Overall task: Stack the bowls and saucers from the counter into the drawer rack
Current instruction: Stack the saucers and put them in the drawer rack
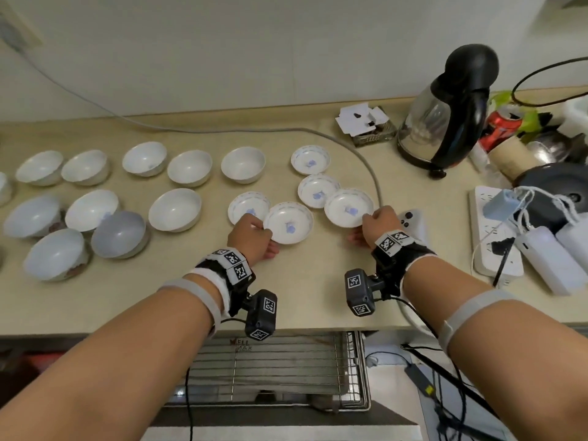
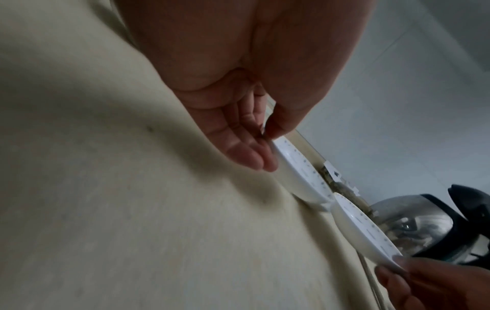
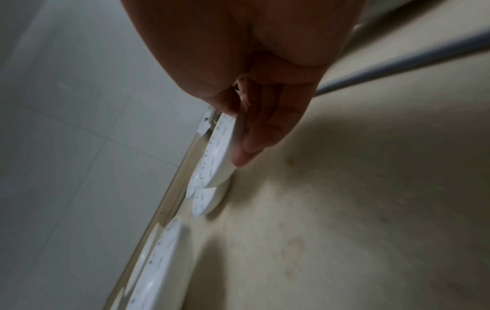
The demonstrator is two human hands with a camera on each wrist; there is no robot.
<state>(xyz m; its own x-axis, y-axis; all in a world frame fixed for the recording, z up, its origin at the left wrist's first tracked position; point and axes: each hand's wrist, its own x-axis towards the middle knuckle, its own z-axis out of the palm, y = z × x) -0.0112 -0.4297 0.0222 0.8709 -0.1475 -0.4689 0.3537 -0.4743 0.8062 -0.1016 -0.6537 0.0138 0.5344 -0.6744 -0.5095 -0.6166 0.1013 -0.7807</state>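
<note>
Several white bowls (image 1: pixel 175 210) stand on the left of the beige counter (image 1: pixel 159 297). Several blue-patterned saucers lie at its middle. My left hand (image 1: pixel 267 238) pinches the near rim of one saucer (image 1: pixel 288 222), thumb on top and fingers beneath; the left wrist view shows that hand (image 2: pixel 267 146) on the saucer (image 2: pixel 299 167). My right hand (image 1: pixel 364 229) pinches the rim of another saucer (image 1: pixel 348 206) to the right, and in the right wrist view the hand (image 3: pixel 238 134) grips this saucer (image 3: pixel 217 159). The wire drawer rack (image 1: pixel 273 370) stands pulled out below the counter edge.
Three more saucers (image 1: pixel 318 190) lie behind the held ones. A grey cable (image 1: pixel 366 160) curves past my right hand. A glass kettle (image 1: pixel 445 113), a small box (image 1: pixel 366 125), a power strip (image 1: pixel 496 230) and clutter fill the right side.
</note>
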